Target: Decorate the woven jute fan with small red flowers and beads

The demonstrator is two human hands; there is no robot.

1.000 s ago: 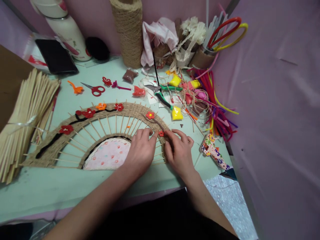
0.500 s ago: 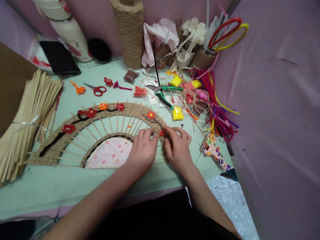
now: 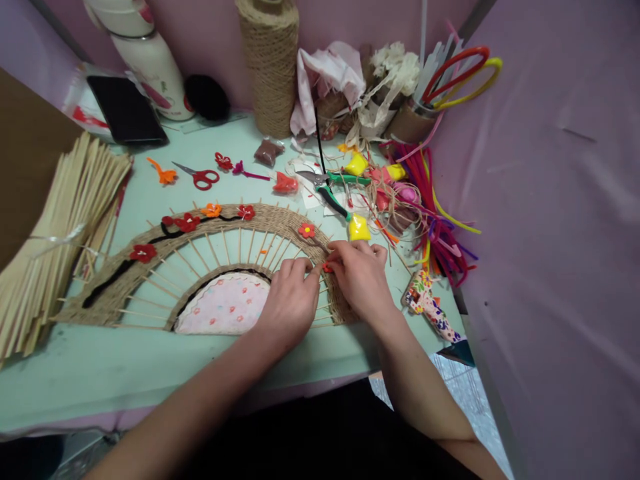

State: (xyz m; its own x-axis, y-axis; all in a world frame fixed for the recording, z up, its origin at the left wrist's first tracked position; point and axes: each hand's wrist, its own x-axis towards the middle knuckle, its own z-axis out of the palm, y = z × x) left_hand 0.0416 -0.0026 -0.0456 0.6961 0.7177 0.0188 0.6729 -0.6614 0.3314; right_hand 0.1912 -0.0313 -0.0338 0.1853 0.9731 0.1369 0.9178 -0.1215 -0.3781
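A woven fan [image 3: 273, 217] of twine and thin sticks lies flat in front of me, with a pale flowered cloth half-circle [image 3: 223, 307] at its base. Red and orange flowers and a black stem decorate its left band; a red flower with a yellow centre [image 3: 307, 230] sits on the right. Both hands meet over the right band at a small red flower [image 3: 327, 267]. My right hand [image 3: 361, 277] has thumb and forefinger closed on it. Bent fingers of my left hand [image 3: 294, 293] press together at its left side; their tips are partly hidden.
Bundled wooden strips [image 3: 45, 253] lie at left. Small scissors [image 3: 200, 176], green-handled pruners [image 3: 335, 187] and clay packets [image 3: 359, 228] lie behind the fan. A twine spool [image 3: 270, 67] and a bottle [image 3: 150, 73] stand at the back. A flower-patterned glue gun [image 3: 430, 307] lies right, near pipe cleaners [image 3: 435, 200].
My right hand has shifted its fingers at the small red flower, its forefinger now bent over closer to it. My left hand stays beside it. The view has moved slightly.
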